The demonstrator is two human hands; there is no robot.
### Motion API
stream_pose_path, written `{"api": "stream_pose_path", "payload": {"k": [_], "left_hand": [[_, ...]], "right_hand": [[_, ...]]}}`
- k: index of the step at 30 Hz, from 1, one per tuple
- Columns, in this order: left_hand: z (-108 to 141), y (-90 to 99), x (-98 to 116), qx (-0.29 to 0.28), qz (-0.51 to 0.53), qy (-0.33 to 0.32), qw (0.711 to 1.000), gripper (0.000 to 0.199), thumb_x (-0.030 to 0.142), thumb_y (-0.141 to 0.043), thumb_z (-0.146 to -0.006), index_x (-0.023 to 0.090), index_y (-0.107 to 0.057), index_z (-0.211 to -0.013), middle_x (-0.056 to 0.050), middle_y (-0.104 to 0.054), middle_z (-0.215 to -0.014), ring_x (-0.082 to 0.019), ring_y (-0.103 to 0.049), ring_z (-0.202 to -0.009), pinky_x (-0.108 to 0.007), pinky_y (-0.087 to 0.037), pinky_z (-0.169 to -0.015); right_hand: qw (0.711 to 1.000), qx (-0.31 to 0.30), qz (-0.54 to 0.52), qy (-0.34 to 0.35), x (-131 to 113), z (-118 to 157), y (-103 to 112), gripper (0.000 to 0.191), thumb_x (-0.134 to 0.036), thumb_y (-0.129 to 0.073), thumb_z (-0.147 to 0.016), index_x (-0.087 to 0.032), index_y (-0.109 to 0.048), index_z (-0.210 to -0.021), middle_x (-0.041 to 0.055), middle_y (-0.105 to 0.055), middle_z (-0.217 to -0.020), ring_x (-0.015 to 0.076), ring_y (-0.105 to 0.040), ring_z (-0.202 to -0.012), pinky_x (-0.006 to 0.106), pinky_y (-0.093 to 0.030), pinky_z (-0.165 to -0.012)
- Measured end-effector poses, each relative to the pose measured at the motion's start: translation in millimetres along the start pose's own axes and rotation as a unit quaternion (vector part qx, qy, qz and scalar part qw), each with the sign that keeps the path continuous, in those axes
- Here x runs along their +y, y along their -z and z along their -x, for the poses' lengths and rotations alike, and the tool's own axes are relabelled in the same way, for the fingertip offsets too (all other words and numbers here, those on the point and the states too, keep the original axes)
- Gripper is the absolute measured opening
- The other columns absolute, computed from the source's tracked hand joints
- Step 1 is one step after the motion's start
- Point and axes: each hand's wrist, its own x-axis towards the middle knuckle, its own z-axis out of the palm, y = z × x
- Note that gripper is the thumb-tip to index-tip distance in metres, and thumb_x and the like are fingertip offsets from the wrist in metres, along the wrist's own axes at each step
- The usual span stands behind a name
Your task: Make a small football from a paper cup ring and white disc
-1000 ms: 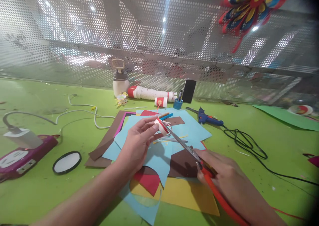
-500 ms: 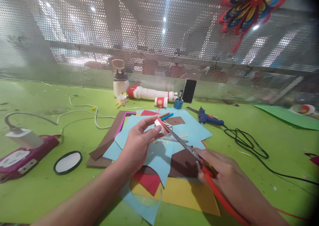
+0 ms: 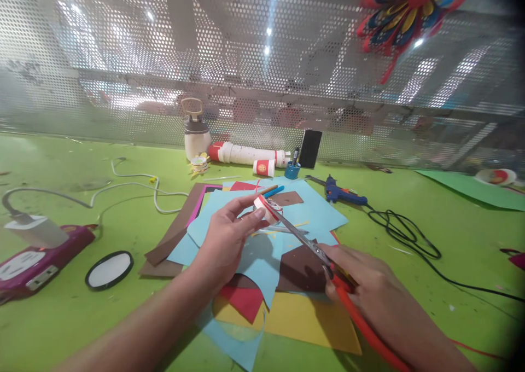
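Observation:
My left hand [image 3: 229,232] pinches a small white and red paper cup piece [image 3: 264,207] between thumb and fingers, above the pile of paper. In my right hand [image 3: 361,279] is a pair of scissors [image 3: 303,238] with red-orange handles. The tips of its blades reach the lower right edge of the cup piece, and the blades stand apart. Beneath both hands lie light blue paper sheets [image 3: 262,262], with a dark brown sheet [image 3: 301,268] and a yellow sheet [image 3: 307,320] partly under them. Markers [image 3: 274,191] rest just behind the cup piece.
A blue glue gun [image 3: 344,192] with a coiled black cord lies at right. At the back stand a spray bottle [image 3: 197,137], a red and white cup [image 3: 263,168], a blue pot [image 3: 292,169] and a phone [image 3: 310,147]. A purple power strip [image 3: 45,262] sits at left.
The cup piece has turned slightly in my left hand, and its red band shows differently against the scissor blades. Both hands stay nearly in place; the view has shifted a little.

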Motion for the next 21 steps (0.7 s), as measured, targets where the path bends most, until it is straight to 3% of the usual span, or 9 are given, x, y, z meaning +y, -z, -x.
{"api": "stream_pose_path", "payload": {"k": [14,21], "left_hand": [[1.3,-1.3,-0.1,0.003,0.010,-0.013,1.000,0.029,0.022,-0.079,-0.079,0.015,-0.073,-0.107,-0.008,-0.079,-0.098,-0.018,-0.073,-0.089,-0.031,-0.056,-0.086],[0.7,-0.2,-1.1,0.010,0.007,-0.010,1.000,0.032,0.024,-0.080,-0.077,0.014,-0.073,-0.106,-0.009,-0.079,-0.095,-0.020,-0.073,-0.088,-0.035,-0.055,-0.088]], "right_hand": [[1.000,0.024,0.015,-0.005,-4.2,0.7,-5.7,0.039,-0.018,-0.045,-0.078,-0.017,-0.070,-0.107,0.0080,-0.068,-0.080,0.0243,-0.062,-0.072,0.035,-0.048,-0.062],[1.000,0.017,0.020,0.006,-2.3,1.5,-3.6,0.036,-0.018,-0.048,-0.080,-0.017,-0.070,-0.108,0.0065,-0.069,-0.078,0.0229,-0.062,-0.070,0.035,-0.049,-0.064]]}}
